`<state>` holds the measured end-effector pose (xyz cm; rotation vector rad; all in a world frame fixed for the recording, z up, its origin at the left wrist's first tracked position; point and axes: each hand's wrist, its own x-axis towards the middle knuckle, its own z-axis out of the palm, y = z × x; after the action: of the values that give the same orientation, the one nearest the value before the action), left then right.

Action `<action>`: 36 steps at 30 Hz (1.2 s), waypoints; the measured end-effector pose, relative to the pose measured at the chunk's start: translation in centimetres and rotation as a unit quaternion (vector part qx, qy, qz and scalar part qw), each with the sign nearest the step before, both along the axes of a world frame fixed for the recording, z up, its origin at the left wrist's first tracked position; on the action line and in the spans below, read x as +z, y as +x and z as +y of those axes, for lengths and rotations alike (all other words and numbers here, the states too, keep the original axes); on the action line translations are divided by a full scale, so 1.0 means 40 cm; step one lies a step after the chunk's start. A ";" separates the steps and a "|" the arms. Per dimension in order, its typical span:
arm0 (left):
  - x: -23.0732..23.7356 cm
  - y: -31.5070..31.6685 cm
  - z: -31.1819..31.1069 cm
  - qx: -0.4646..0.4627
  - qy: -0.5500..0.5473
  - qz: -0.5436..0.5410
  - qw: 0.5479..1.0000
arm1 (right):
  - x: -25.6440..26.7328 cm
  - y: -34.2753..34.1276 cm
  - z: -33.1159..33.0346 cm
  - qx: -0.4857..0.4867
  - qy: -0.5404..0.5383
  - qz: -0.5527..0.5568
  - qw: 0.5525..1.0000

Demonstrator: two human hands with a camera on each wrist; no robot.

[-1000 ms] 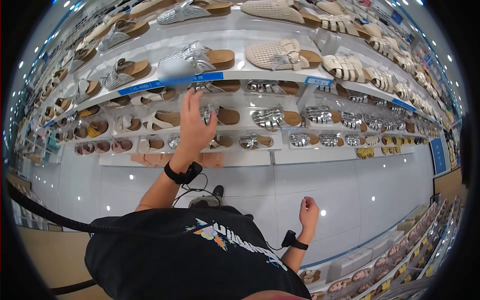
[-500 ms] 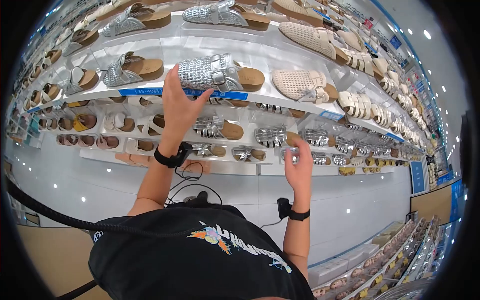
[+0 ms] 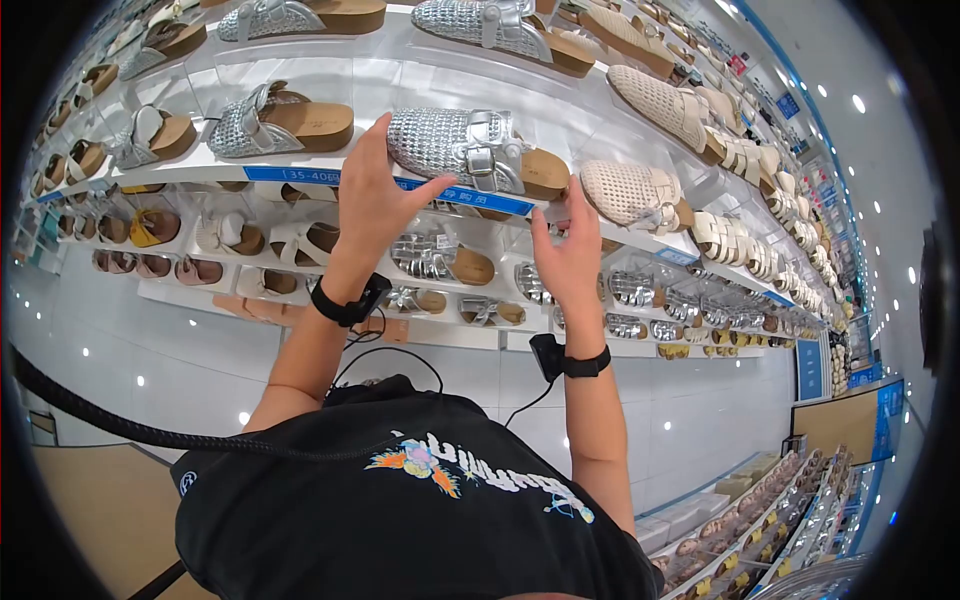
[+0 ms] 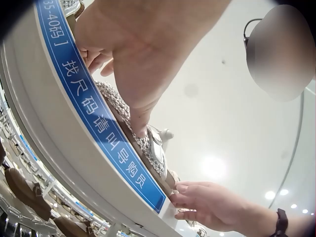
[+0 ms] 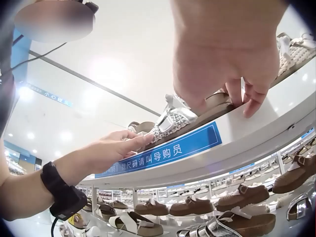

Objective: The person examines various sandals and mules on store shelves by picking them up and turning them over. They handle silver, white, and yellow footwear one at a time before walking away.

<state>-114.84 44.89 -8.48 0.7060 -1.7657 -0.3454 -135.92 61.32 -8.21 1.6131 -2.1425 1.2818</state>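
Note:
On the shelf's front edge rests a silver woven clog (image 3: 430, 138) with a brown footbed. My left hand (image 3: 375, 195) is spread at its toe end; in the left wrist view that hand (image 4: 143, 54) lays its thumb on the woven side. At the heel end, my right hand (image 3: 572, 255) stands with thumb and fingers apart, also visible as the hand (image 4: 212, 205) in the left wrist view. In the right wrist view, the right fingertips are low behind the heel, close to the shelf surface; whether they touch the clog, I cannot tell.
Another silver clog (image 3: 280, 122) sits left, and a cream woven clog (image 3: 630, 193) right. A blue label strip (image 3: 290, 174) runs along the shelf edge. Lower shelves carry more sandals. A dark cable (image 3: 180, 435) crosses the shirt, and low racks stand at bottom right.
My right hand has risen from beside my body to the clog's heel. The left hand has come to the toe. The view has shifted, bringing the clog nearer the middle.

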 end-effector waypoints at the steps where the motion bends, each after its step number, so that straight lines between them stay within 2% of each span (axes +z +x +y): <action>1: -0.002 -0.002 -0.002 0.014 -0.020 -0.007 1.000 | 0.001 0.002 -0.005 -0.001 0.001 0.002 1.000; 4: -0.002 -0.008 -0.003 0.039 -0.059 -0.013 0.997 | 0.001 0.004 -0.015 0.004 0.003 -0.029 1.000; 9: -0.011 -0.016 -0.003 0.011 -0.037 -0.015 0.999 | -0.002 0.010 -0.011 -0.006 0.024 0.057 0.998; 11: -0.007 -0.019 0.010 0.029 -0.053 -0.013 0.998 | -0.007 0.012 0.004 -0.010 0.025 0.036 0.999; 12: -0.001 -0.024 0.030 0.065 -0.057 -0.030 0.996 | -0.016 0.012 0.014 0.022 0.013 0.012 1.000; 13: 0.003 -0.030 0.050 0.048 -0.067 -0.035 0.996 | -0.024 0.010 0.027 0.052 -0.003 -0.011 0.999; 15: -0.001 -0.049 0.098 0.067 -0.095 0.011 0.993 | -0.045 0.022 0.079 0.024 -0.042 -0.016 0.999; 17: -0.010 -0.095 0.156 0.005 -0.126 0.040 0.991 | -0.058 0.037 0.146 0.039 -0.038 -0.127 0.990; 19: -0.021 -0.143 0.229 -0.135 -0.146 -0.019 0.980 | -0.128 0.024 0.209 0.006 -0.068 -0.153 0.986; 20: -0.024 -0.171 0.268 -0.144 -0.148 -0.020 0.978 | -0.158 0.007 0.247 -0.002 -0.042 -0.185 0.982; 21: -0.024 -0.202 0.310 -0.200 -0.115 -0.062 0.971 | -0.185 -0.008 0.291 -0.009 -0.016 -0.217 0.976; 22: -0.025 -0.230 0.342 -0.250 -0.084 -0.103 0.959 | -0.192 -0.007 0.339 -0.045 -0.033 -0.239 0.969; 26: -0.060 -0.367 0.376 -0.271 -0.123 -0.143 0.944 | -0.315 -0.073 0.570 -0.164 -0.020 -0.278 0.946; 30: -0.092 -0.445 0.390 -0.231 -0.168 -0.167 0.944 | -0.418 -0.090 0.864 -0.317 0.002 -0.281 0.906; 32: -0.102 -0.463 0.395 -0.171 -0.184 -0.201 0.947 | -0.524 -0.079 1.013 -0.385 -0.070 -0.302 0.869; 34: -0.116 -0.479 0.402 -0.145 -0.186 -0.218 0.947 | -0.618 -0.044 1.155 -0.458 -0.083 -0.348 0.814; 36: -0.126 -0.490 0.411 -0.114 -0.183 -0.236 0.947 | -0.692 0.006 1.267 -0.487 -0.103 -0.389 0.775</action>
<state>-134.46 61.33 -13.51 0.3273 -2.2971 0.0107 -135.69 111.98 -35.88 -0.3245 -2.4604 1.7537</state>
